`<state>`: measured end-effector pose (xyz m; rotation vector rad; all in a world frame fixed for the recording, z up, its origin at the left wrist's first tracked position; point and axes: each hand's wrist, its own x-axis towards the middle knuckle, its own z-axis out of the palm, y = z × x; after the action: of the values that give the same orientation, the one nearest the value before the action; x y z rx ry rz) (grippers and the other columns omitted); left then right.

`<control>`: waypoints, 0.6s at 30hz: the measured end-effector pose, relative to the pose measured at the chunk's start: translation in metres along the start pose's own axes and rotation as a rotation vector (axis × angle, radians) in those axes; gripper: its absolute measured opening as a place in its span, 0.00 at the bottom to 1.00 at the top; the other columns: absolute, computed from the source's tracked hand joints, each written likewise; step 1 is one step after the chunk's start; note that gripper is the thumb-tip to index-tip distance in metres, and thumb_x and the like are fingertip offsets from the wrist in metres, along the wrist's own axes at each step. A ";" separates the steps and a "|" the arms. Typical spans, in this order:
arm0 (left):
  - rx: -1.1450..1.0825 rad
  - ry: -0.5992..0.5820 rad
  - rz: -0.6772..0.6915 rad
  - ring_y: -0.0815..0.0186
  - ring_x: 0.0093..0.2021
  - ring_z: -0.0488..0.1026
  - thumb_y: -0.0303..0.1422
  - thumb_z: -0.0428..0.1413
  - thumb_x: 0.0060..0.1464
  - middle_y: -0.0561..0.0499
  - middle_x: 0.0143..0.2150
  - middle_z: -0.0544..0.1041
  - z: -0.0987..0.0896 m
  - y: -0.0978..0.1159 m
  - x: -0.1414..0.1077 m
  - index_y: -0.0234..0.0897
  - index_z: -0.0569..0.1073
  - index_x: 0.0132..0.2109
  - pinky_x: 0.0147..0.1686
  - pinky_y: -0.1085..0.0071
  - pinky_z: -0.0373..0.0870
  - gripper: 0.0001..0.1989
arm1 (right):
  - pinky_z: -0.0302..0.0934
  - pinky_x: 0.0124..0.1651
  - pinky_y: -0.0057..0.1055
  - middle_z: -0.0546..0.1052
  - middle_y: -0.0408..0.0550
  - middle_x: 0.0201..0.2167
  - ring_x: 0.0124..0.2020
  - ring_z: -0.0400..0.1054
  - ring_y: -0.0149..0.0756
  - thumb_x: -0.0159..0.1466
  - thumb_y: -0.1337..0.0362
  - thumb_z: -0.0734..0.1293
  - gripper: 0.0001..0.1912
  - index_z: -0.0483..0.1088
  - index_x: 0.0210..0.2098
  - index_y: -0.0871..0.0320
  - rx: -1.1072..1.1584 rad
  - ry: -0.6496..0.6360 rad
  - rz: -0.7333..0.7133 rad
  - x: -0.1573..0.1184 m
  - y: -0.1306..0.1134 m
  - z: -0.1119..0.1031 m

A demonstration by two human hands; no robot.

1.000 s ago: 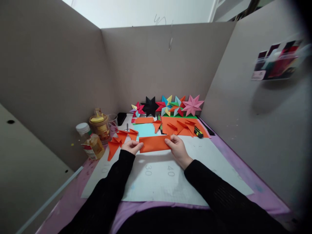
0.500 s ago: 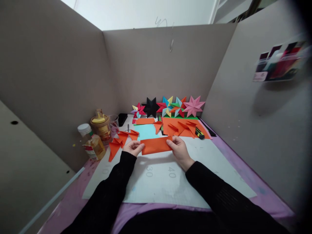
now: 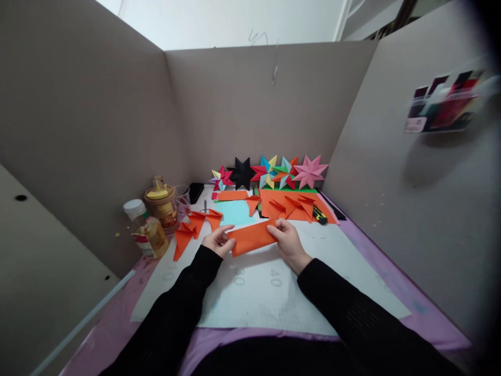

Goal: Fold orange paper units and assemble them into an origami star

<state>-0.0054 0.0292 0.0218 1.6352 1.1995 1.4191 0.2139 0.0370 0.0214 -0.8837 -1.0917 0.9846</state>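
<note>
Over a white sheet [image 3: 305,308], an orange paper strip [image 3: 252,238] is held aloft — right end pinched by the right hand [image 3: 291,246], left end touched by the left hand [image 3: 217,242], its grip unclear — with "30" [image 3: 239,277] and "40" [image 3: 276,278] legible below.

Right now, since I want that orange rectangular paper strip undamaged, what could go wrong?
Held slanted, the orange rectangular paper strip might crease if pulled unevenly. The left hand is only at its edge, so that end could slip. A pointed orange folded-paper piece just beyond that hand may get knocked.
</note>
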 end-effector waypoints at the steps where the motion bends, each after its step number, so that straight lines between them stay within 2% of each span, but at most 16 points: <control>1: 0.018 -0.003 0.000 0.76 0.17 0.59 0.35 0.59 0.41 0.58 0.18 0.64 0.000 -0.001 0.000 0.34 0.75 0.43 0.19 0.77 0.58 0.19 | 0.51 0.26 0.27 0.62 0.37 0.19 0.22 0.56 0.29 0.50 0.61 0.71 0.16 0.58 0.19 0.56 0.011 -0.002 -0.001 0.000 0.000 0.000; 18: 0.049 -0.002 -0.016 0.75 0.17 0.60 0.36 0.59 0.41 0.57 0.19 0.66 0.000 -0.003 -0.001 0.34 0.77 0.40 0.19 0.77 0.60 0.17 | 0.52 0.26 0.26 0.62 0.37 0.19 0.22 0.56 0.28 0.50 0.63 0.70 0.14 0.58 0.20 0.56 0.019 0.019 -0.013 0.001 0.003 -0.002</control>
<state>-0.0055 0.0293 0.0191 1.6561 1.2528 1.3882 0.2155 0.0390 0.0181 -0.8680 -1.0698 0.9728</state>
